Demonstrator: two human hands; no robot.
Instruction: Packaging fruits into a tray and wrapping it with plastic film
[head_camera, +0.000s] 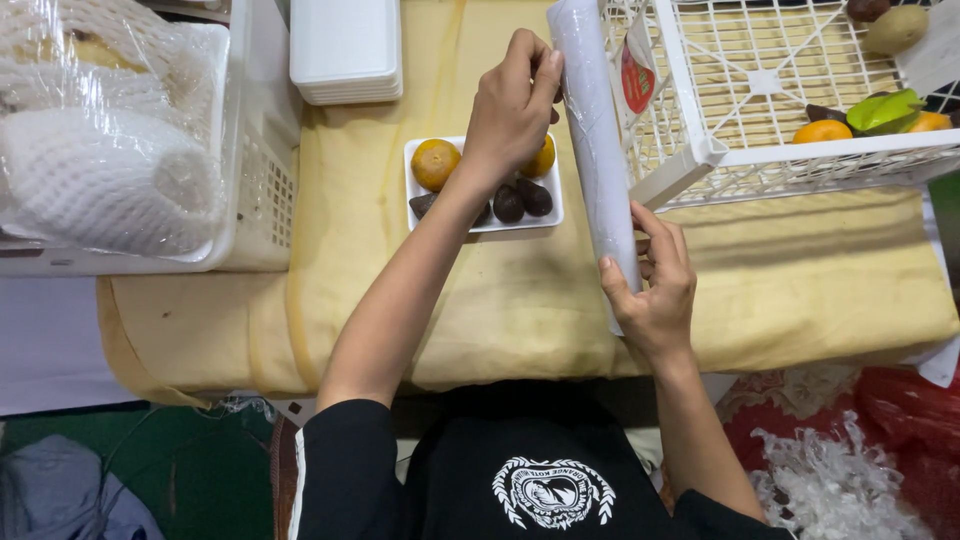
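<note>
A long roll of clear cling film (597, 140) lies across the yellow cloth-covered table (800, 280), running from far to near. My right hand (655, 285) grips its near end. My left hand (512, 105) pinches the film's edge near the far end of the roll. Beneath my left hand sits a white foam tray (420, 185) with two orange fruits (436, 163) and several dark purple fruits (524, 200).
A white plastic crate (700, 150) at the right holds loose orange, green and dark fruits. A stack of white foam trays (345, 50) stands at the back. At the left, a white basket (255, 190) holds foam netting in plastic. Red bags lie on the floor at right.
</note>
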